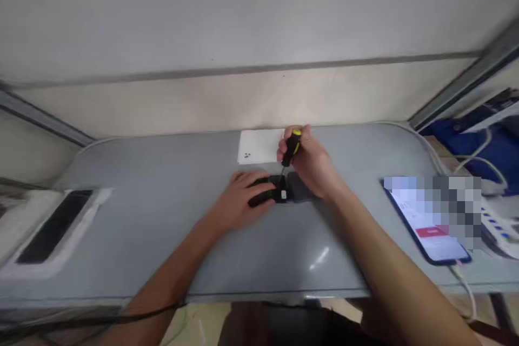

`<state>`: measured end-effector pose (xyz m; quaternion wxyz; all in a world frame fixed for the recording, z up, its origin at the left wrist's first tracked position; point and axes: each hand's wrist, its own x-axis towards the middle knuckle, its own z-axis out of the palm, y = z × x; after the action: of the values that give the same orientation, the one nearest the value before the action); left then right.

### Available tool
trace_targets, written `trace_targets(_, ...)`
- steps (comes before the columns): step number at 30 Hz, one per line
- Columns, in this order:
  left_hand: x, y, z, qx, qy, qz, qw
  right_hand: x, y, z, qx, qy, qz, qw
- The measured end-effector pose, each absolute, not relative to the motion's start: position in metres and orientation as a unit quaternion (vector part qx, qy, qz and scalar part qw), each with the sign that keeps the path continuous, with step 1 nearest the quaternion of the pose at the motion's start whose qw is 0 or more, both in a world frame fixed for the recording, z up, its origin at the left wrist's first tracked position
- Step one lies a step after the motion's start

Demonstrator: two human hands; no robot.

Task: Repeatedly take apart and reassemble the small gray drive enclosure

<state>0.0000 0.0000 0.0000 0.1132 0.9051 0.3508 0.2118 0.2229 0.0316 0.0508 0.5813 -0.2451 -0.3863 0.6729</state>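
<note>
Seemingly midway, your right hand point(311, 158) grips a black-and-yellow screwdriver point(291, 148), left hand point(242, 199) a black oblong device point(278, 195), tiny dark pieces point(247, 155) on white paper point(259, 144).

Right fingers point(281, 148) hold a screwdriver point(291, 150), its tip seemingly touching a dark device point(278, 196).

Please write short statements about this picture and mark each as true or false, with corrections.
1. The right hand holds a black-and-yellow screwdriver. True.
2. Several tiny, dark pieces lie on the white, rectangular sheet. True.
3. The left hand touches the white, rectangular sheet. False: it holds a black, oblong object.
4. A white cable runs from the near end of the lit, dark-edged smartphone. True.
5. The smartphone lies left of both hands. False: it lies to their right.
6. The smooth table is bright red. False: it is grey.
</note>
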Motion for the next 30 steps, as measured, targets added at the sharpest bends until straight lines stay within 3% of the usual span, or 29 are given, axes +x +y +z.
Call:
trace_targets(9,0.002,0.000,0.006,0.905,0.353,0.202,0.128,0.215,0.026,0.058,-0.230,-0.317,0.672,0.628)
trace_targets(30,0.005,-0.002,0.010,0.890,0.394,0.171,0.155,0.210,0.022,0.058,-0.235,-0.357,0.677,0.600)
